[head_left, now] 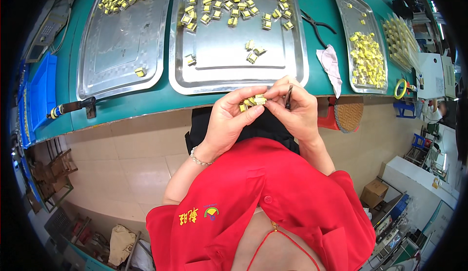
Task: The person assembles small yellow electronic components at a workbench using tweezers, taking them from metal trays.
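Head view, looking down on a green counter (321, 8) and the person's two hands held just in front of its near edge. The left hand (229, 117) has its grip closed, thumb and fingertips pinched on a short row of small yellow components (253, 101), which sit between the two hands, above the person's lap and clear of the counter. The right hand (295, 110) meets the same row with its fingertips and also has its grip closed on a thin dark tool (288, 98), held roughly upright beside the components.

Three shallow metal trays lie side by side on the counter. The left tray (117, 42) carries a cluster of yellow components at its far corner and a single one near its front edge. The middle tray (229, 71), directly beyond the hands, has many components scattered across its far half and a few strays nearer the front. The right tray (348, 17) holds a dense heap of yellow pieces (366, 59).

Between the middle and right trays lie black pliers (317, 26) and a crumpled white cloth (331, 66). A roll of yellow tape (400, 88) rests near the counter's right end. A blue bin (41, 93) stands at the far left.
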A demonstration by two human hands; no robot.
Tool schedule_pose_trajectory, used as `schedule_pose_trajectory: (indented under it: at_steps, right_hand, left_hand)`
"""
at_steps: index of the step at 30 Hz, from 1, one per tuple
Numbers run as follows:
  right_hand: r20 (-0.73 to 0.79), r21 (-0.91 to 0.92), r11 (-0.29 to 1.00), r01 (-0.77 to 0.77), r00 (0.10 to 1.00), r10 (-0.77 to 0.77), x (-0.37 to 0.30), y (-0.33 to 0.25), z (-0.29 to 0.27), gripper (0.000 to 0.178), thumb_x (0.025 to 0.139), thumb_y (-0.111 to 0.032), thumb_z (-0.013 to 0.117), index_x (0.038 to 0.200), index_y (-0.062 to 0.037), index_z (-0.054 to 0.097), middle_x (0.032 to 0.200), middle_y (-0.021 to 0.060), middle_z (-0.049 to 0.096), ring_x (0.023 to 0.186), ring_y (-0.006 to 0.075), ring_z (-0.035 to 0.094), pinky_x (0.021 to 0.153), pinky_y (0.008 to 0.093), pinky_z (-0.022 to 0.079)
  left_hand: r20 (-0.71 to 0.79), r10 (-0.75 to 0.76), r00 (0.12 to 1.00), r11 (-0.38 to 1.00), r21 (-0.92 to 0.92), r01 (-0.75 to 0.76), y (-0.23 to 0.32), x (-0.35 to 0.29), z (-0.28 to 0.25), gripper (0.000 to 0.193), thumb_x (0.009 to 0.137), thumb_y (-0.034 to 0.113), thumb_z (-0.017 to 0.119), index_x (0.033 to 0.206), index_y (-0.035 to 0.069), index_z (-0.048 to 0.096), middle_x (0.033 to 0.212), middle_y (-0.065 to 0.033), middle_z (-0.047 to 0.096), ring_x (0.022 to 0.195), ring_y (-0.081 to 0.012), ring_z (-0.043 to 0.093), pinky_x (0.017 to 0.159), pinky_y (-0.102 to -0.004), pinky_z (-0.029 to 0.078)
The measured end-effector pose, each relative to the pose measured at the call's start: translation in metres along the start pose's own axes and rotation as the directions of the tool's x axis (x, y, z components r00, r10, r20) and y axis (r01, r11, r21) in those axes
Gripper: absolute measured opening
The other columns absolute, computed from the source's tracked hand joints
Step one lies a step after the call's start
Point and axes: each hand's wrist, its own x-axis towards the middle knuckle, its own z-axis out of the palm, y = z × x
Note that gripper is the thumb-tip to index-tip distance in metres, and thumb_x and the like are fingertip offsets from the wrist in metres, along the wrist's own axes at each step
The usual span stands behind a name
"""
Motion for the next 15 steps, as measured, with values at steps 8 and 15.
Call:
schedule_pose_trajectory:
  at_steps: [8,15]
  right_hand:
    - [-0.052,-0.085,0.991,-0.108,0.993,0.104,0.001,-0.011,-0.017,0.041,0.078,0.008,0.065,0.117,0.0053,0.051,0.083,-0.0018,0.051,0.061,0.0002,0.041,0.053,0.0142,0.033]
    - [-0.12,-0.386,0.92,-0.063,0.993,0.017,0.026,-0.001,-0.029,0.029,0.078,0.0,0.067,0.105,0.0026,0.06,0.079,-0.0012,0.056,0.057,0.0023,0.039,0.05,0.0186,0.033]
  left_hand:
    - [-0.052,0.157,0.986,0.954,0.266,-0.138,0.003,0.001,0.0,0.03,0.086,-0.003,0.058,0.116,-0.001,0.058,0.112,-0.0081,0.059,0.104,-0.0128,0.055,0.09,-0.0245,0.044]
    - [-0.1,0.073,0.992,0.974,0.22,-0.05,0.006,0.001,-0.001,0.034,0.086,-0.002,0.057,0.12,0.001,0.054,0.11,-0.0087,0.059,0.086,-0.0075,0.057,0.066,-0.0175,0.045]
